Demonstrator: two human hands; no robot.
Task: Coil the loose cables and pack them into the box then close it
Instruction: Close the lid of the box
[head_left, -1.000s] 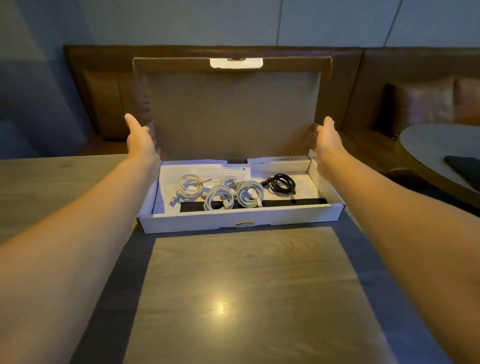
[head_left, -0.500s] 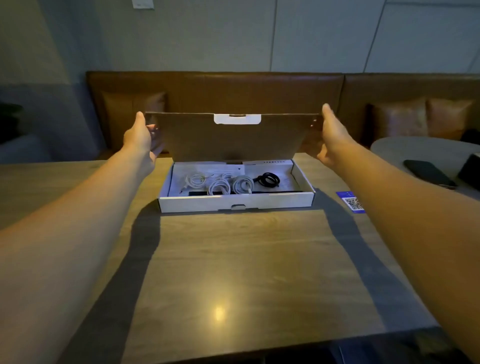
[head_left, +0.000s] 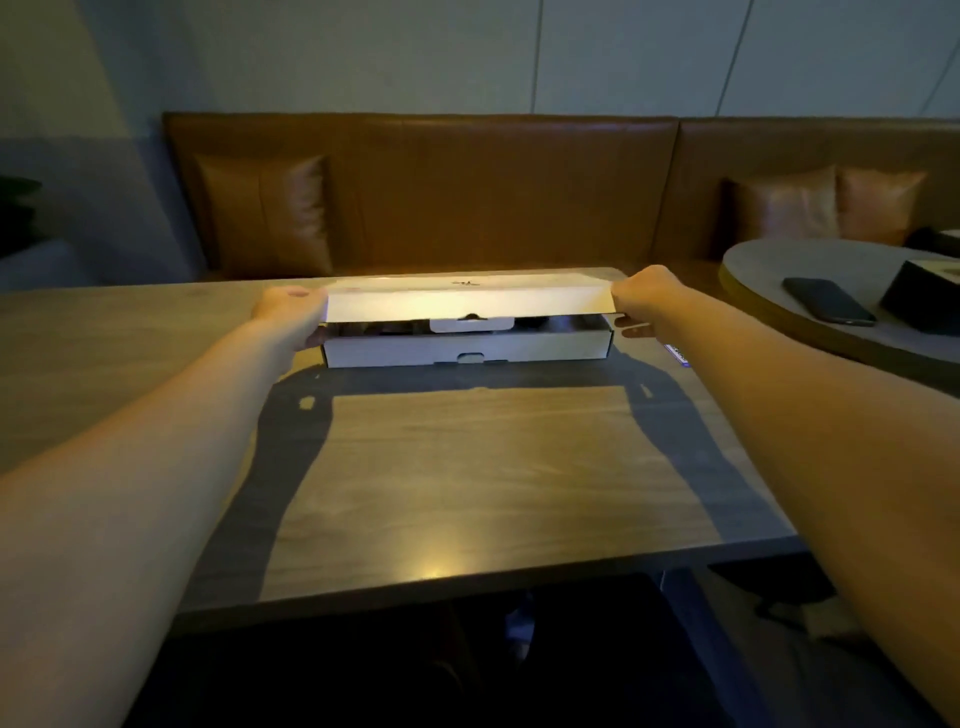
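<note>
White cardboard box lid's dropped from upright to nearly shut; left hand and right hand gripping its ends, tab next I reckon.

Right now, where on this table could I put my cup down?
The broad bare stretch of table between the box and the near edge, between both arms. Crowded: the box's ends, where the left hand and right hand hold the lid.

White box on wooden table, lid nearly down, hands gripping lid ends
</note>
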